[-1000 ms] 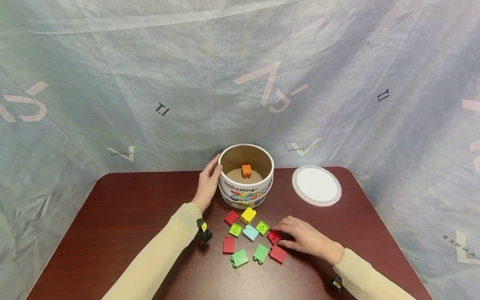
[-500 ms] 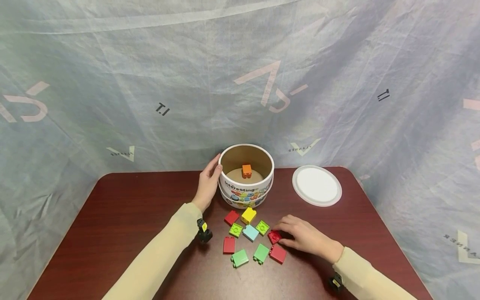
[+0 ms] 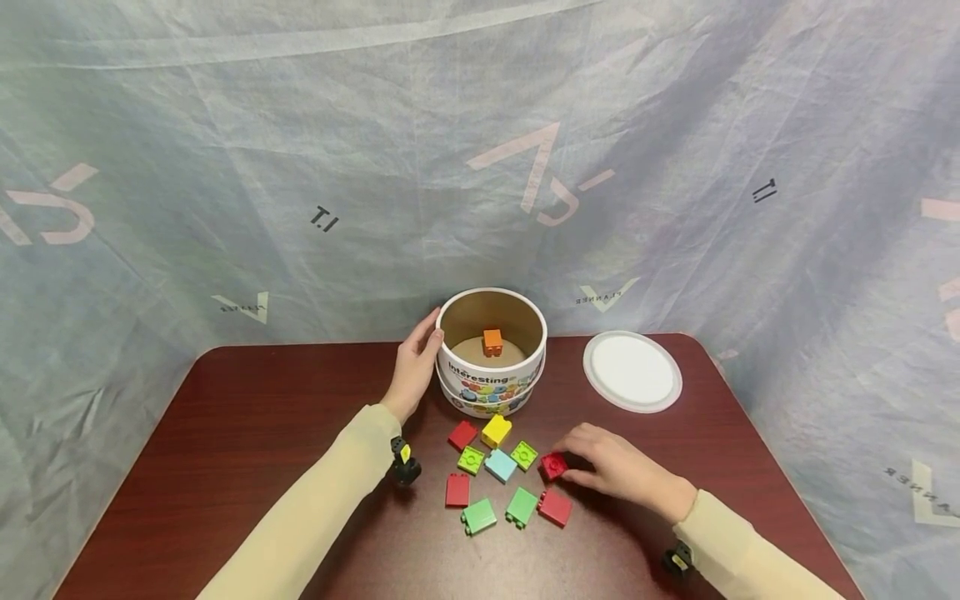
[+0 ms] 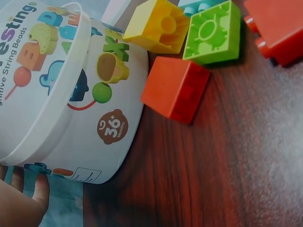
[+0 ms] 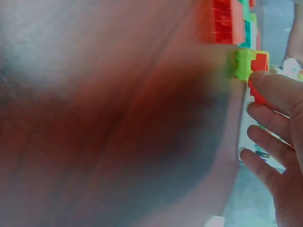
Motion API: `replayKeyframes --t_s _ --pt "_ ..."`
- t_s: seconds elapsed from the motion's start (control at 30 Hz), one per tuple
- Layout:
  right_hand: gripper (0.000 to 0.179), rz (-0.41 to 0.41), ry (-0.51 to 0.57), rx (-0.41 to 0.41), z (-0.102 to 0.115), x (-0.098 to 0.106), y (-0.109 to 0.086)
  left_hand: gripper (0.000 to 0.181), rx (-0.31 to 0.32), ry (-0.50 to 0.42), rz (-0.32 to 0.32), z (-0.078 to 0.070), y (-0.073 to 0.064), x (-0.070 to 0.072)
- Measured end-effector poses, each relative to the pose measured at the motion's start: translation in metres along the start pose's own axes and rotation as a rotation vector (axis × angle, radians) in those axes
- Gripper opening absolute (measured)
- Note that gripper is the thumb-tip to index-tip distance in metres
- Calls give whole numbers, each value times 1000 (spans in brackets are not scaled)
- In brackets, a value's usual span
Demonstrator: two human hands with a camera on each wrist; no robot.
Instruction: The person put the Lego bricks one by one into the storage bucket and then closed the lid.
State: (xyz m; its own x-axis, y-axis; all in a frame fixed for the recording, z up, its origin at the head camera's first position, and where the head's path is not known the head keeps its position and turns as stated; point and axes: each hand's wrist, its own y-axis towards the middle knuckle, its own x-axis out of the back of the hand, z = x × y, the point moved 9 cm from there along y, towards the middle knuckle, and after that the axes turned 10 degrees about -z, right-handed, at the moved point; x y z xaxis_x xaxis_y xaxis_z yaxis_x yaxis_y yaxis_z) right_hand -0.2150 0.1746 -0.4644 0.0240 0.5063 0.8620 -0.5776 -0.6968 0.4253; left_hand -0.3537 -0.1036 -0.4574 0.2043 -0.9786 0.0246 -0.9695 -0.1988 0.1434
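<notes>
My left hand [image 3: 414, 367] rests against the left side of a white printed bucket [image 3: 480, 377], thumb near the rim. Its fingertips also touch the bucket wall in the left wrist view. An orange building block [image 3: 492, 342] lies on the bucket's floor. On the right, my right hand [image 3: 622, 468] pinches a small red building block [image 3: 553, 467], hollow underside showing, between thumb and fingers. The right wrist view has that red block [image 5: 259, 61] at the thumb tip, the other fingers spread below it.
Between the hands lie several loose blocks: yellow [image 3: 496, 431], light blue [image 3: 500, 465], lime green [image 3: 524, 455], green [image 3: 521, 507] and more red ones [image 3: 555, 507]. A white round lid [image 3: 633, 372] lies at the back right. Grey fabric [image 3: 375, 167] hangs behind the table.
My right hand has taken hold of the small red block and shifted it slightly back and right, away from the larger red one. The left hand stays at the bucket.
</notes>
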Motion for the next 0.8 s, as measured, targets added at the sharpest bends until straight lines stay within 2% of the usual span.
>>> replayKeyframes --t_s 0.37,0.8 --pt "39 -39 -9 37 6 36 26 48 0 5 11 1 1 1" --pt "42 -67 -32 -6 2 80 67 50 -11 41 44 -4 0 -1"
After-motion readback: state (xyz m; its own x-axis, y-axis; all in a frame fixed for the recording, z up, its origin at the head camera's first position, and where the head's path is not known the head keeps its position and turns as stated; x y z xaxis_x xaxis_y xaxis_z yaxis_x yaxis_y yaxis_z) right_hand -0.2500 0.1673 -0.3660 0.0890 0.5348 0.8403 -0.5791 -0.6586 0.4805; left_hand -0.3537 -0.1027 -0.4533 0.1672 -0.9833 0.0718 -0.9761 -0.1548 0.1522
